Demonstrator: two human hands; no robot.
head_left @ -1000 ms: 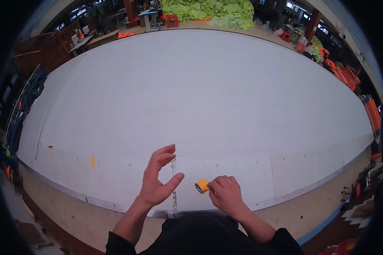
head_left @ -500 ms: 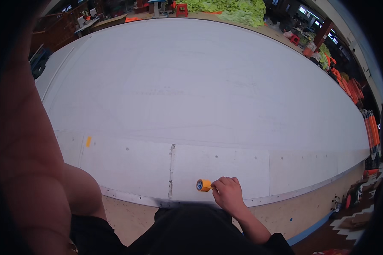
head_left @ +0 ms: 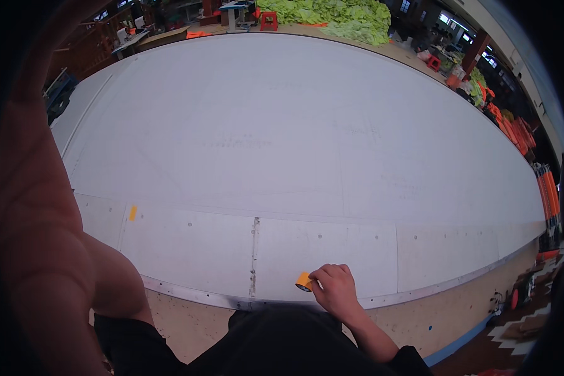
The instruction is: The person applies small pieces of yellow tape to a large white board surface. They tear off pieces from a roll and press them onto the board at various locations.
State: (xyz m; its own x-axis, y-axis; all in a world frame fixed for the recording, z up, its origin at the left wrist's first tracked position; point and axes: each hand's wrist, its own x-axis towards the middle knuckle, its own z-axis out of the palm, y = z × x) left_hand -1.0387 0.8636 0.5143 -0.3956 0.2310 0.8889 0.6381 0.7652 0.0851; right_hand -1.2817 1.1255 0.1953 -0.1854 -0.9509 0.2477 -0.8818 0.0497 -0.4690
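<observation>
Near the front edge of a large white table [head_left: 244,169], my right hand [head_left: 336,288] is closed, its fingertips pinching a roll of yellow tape [head_left: 303,281]. The roll is tilted, with its dark core opening turned downward. My left hand [head_left: 37,219] is raised very close to the camera and fills the left side, dark and blurred. Its palm creases show, but I cannot make out its fingers or whether it holds anything. A short strip of yellow tape [head_left: 133,213] is stuck to the table's front left part.
The table's front panels have a dark, worn seam [head_left: 254,257] and a metal edge strip [head_left: 200,296]. At the far side lie heaped light-green fabric [head_left: 332,15] and a red stool [head_left: 269,20]. Orange rolls [head_left: 547,194] stand at the right end. My dark-clothed lap meets the front edge.
The tape roll has turned in my right hand, its core opening swinging from facing left to facing down. My left hand has shifted slightly left. The whole view has tipped up a little.
</observation>
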